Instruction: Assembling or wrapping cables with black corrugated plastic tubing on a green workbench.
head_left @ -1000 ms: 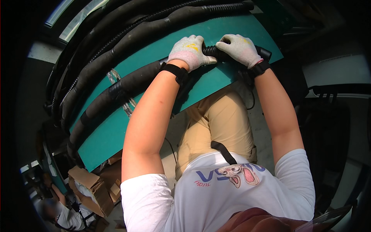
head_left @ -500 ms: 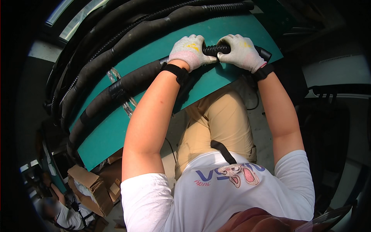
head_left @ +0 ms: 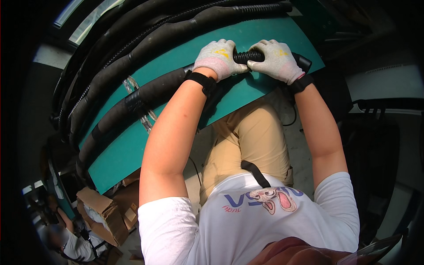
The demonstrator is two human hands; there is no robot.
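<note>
A black corrugated hose [head_left: 248,57] shows its ribs between my two gloved hands. My left hand [head_left: 219,57], in a white knit glove with yellow marks, is closed around the hose where it meets a thicker black wrapped length [head_left: 161,88]. Close beside it, my right hand [head_left: 274,59] wraps the ribbed part, both thumbs nearly touching. Past my right hand a smooth black end [head_left: 303,62] sticks out. The hose lies over a green tabletop [head_left: 247,93]. Clear plastic film [head_left: 147,123] is tied round the wrapped length to the left.
More black wrapped hoses [head_left: 152,43] curve along the far side of the table. An opened cardboard box [head_left: 104,216] stands on the floor at lower left, near another person [head_left: 79,247]. A thin cable [head_left: 291,115] hangs under the table's near edge.
Both hands have shifted very slightly to the right along with the hose. Their grip looks the same.
</note>
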